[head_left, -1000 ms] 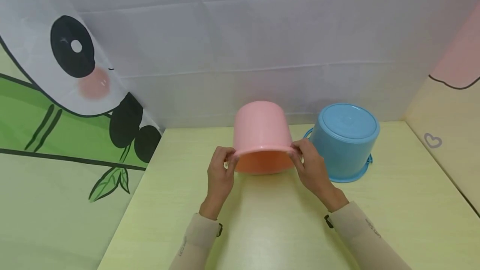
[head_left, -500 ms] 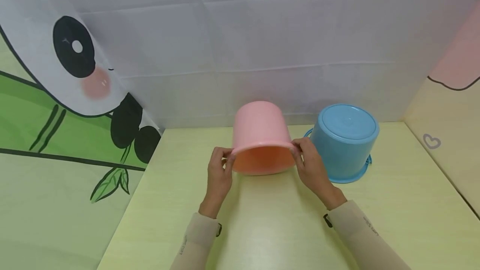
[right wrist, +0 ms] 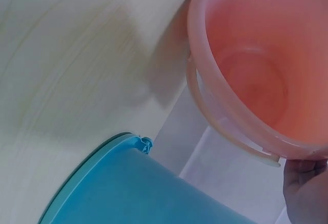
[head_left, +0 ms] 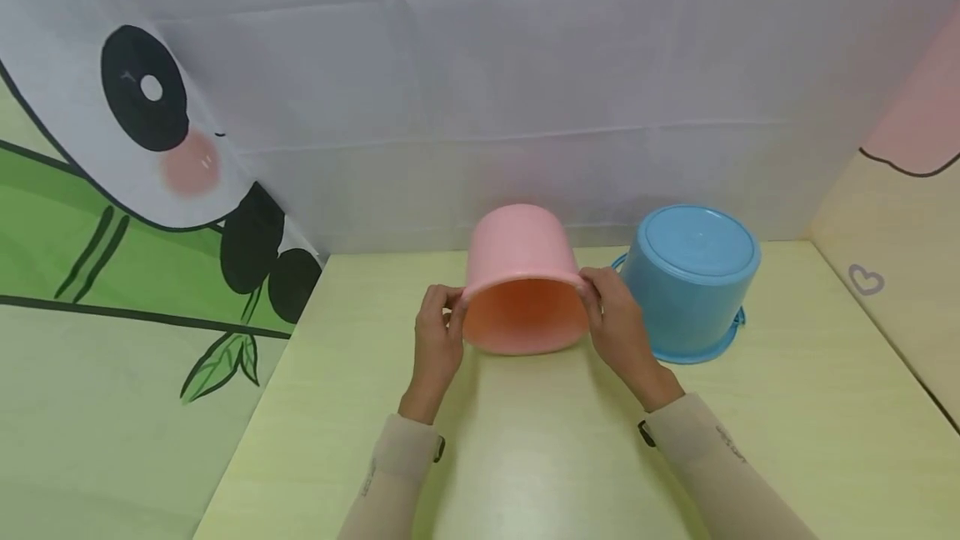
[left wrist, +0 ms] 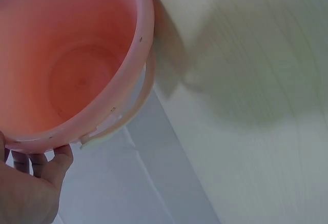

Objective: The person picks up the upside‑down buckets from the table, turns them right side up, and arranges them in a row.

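Observation:
A pink bucket (head_left: 519,244) leans on its side, its wide mouth facing me and its orange-tinted inside (head_left: 525,315) showing. My left hand (head_left: 437,340) pinches the rim at its left side, thumb and fingertips on the lip. On the opposite side, my right hand (head_left: 624,332) grips the rim the same way. Both wrist views look into the bucket down to its round bottom (left wrist: 84,70). A pale handle (right wrist: 230,138) hangs along its outside below the rim. Just right of my right hand, a blue bucket (head_left: 686,307) stands upside down.
The buckets are on a pale wooden table (head_left: 337,440). A creased white cloth (head_left: 450,82) hangs close behind them. A panel with a cartoon drawing (head_left: 187,273) borders the left, and a cream panel (head_left: 900,323) borders the right. The blue bucket's handle (head_left: 738,317) sticks out at its base.
Both hands have raised the near rim of the pink bucket a little. It is tipped further toward me, and more of its inside shows. The blue bucket has stayed put.

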A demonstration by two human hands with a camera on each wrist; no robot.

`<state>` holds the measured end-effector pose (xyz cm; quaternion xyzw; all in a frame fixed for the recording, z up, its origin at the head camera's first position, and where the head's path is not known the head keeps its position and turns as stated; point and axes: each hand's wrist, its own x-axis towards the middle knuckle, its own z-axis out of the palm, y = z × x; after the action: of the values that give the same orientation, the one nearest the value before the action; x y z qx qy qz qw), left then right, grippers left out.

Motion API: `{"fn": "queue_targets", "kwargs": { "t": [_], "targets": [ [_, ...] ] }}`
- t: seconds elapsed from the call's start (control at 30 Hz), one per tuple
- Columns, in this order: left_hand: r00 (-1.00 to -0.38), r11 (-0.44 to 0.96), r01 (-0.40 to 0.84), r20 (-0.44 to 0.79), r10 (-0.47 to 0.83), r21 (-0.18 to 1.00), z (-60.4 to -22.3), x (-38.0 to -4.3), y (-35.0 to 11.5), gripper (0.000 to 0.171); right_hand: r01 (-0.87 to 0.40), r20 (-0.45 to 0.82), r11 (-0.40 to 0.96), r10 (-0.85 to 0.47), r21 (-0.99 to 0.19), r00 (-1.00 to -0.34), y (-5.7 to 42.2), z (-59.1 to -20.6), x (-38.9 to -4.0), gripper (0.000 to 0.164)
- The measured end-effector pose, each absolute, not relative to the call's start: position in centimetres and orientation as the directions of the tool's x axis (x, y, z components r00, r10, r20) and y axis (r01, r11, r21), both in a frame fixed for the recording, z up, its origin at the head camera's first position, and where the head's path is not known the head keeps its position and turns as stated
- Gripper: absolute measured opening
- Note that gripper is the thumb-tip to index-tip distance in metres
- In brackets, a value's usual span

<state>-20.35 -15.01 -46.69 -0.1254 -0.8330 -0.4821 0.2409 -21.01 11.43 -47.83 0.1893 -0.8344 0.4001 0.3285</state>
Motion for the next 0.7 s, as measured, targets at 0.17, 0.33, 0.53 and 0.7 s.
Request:
{"fn": "queue_targets", "kwargs": {
  "t": [0.17,0.33,0.53,0.7],
  "targets": [
    [-0.863,0.503,0.427,0.505,-0.021,0.751,-46.6,-20.5,-14.9,0.012,-0.563,0.693,0.609,-0.029,-0.559,-0.720,11.3,-47.8,-21.0,0.014],
    [-0.871,0.505,0.423,0.491,-0.002,0.752,-46.5,-20.4,-15.0,0.014,-0.554,0.690,0.591,0.006,-0.586,-0.724,11.0,-47.9,-20.9,0.013],
    [-0.871,0.524,0.423,0.492,0.008,0.740,-46.6,-20.3,-15.1,0.015,-0.543,0.681,0.561,0.052,-0.625,-0.731,10.6,-48.2,-20.6,0.011],
    [-0.866,0.538,0.423,0.499,0.005,0.729,-46.5,-20.1,-15.1,0.015,-0.536,0.678,0.543,0.088,-0.647,-0.730,10.3,-48.4,-20.4,0.012]
  ]
}}
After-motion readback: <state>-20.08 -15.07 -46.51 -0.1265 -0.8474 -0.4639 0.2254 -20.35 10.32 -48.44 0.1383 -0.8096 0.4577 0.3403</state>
